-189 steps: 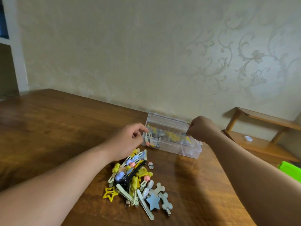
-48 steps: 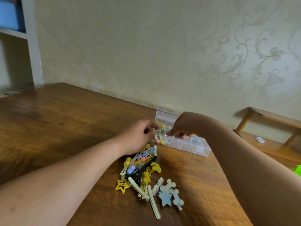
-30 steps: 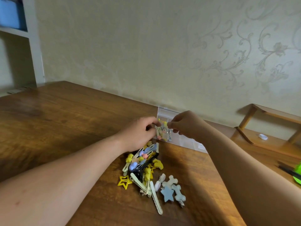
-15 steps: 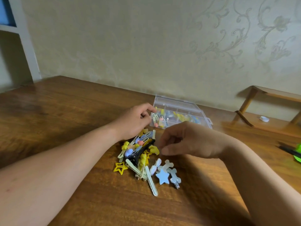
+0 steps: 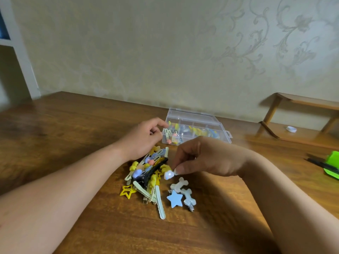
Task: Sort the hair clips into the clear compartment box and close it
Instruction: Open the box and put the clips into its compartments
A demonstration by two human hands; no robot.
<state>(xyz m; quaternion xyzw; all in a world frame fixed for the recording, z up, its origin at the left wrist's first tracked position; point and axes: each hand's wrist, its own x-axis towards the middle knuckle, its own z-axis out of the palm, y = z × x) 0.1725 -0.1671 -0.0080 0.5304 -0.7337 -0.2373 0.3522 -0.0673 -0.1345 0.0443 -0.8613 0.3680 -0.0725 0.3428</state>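
A clear compartment box stands open near the wall, with several coloured clips in its compartments. A pile of hair clips lies on the wooden table in front of it. A blue star clip and two pale bone-shaped clips lie at the pile's right. My left hand rests by the box's left end, its fingers curled at the box's corner. My right hand hovers over the pile and pinches a small pale lilac clip at its fingertips.
A low wooden shelf with a white cap on it stands at the right against the wall. A bright green object and dark sticks lie at the table's right edge. A white shelf unit is at far left.
My right hand left the box, came down to the pile and closed its fingertips on the small lilac clip. My left hand stayed at the box's left end.
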